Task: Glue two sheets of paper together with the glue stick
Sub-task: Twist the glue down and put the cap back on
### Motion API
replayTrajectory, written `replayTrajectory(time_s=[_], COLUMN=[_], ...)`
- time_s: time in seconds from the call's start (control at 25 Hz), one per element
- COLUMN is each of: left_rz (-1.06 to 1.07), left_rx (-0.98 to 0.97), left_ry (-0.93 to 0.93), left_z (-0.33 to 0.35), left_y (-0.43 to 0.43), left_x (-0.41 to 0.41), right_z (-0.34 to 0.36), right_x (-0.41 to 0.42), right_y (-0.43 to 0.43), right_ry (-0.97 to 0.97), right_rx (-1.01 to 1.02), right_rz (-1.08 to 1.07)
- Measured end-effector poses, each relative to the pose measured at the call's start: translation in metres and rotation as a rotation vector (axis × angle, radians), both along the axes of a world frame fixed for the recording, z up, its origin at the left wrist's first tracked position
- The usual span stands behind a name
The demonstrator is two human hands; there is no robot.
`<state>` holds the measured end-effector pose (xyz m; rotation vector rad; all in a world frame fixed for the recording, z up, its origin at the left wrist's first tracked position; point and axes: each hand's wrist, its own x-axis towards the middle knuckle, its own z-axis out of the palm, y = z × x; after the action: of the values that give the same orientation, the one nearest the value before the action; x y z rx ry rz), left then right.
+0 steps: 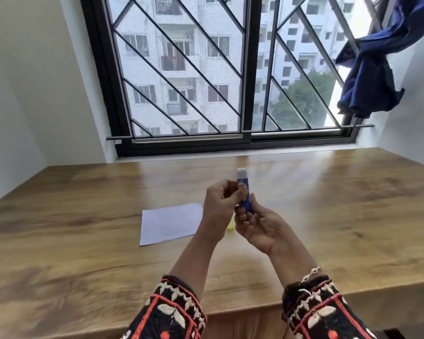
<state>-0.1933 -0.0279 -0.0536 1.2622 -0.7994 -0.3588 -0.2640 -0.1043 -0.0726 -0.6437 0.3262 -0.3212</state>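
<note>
A broad brown wooden desk (340,216) stretches wide below the black-barred window (246,69). Over its middle, the left hand (218,206) and right hand (257,228) both grip the upright blue glue stick (244,194). The white paper (169,223) lies flat just left.

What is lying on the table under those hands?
White paper on the table, its right edge partly hidden by the left hand. A small yellow thing peeks out, mostly covered.
</note>
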Motion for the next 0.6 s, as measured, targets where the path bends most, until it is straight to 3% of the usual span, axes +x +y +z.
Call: replayTrajectory(time_s=[0.16, 0.4, 0.6], left_rz=[0.062, -0.051, 0.030], left_rx=[-0.053, -0.023, -0.031], left_ry=[0.003, -0.092, -0.113], left_z=[0.004, 0.017, 0.023], left_y=[0.011, 0.024, 0.026], left_x=[-0.001, 0.001, -0.005], right_z=[0.004, 0.010, 0.011], right_x=[-0.004, -0.012, -0.012], right_y=[0.008, 0.011, 0.010], right_ry=[-0.095, -0.023, -0.175], right_rx=[-0.031, -0.074, -0.099], right_rz=[-0.046, 0.096, 0.055])
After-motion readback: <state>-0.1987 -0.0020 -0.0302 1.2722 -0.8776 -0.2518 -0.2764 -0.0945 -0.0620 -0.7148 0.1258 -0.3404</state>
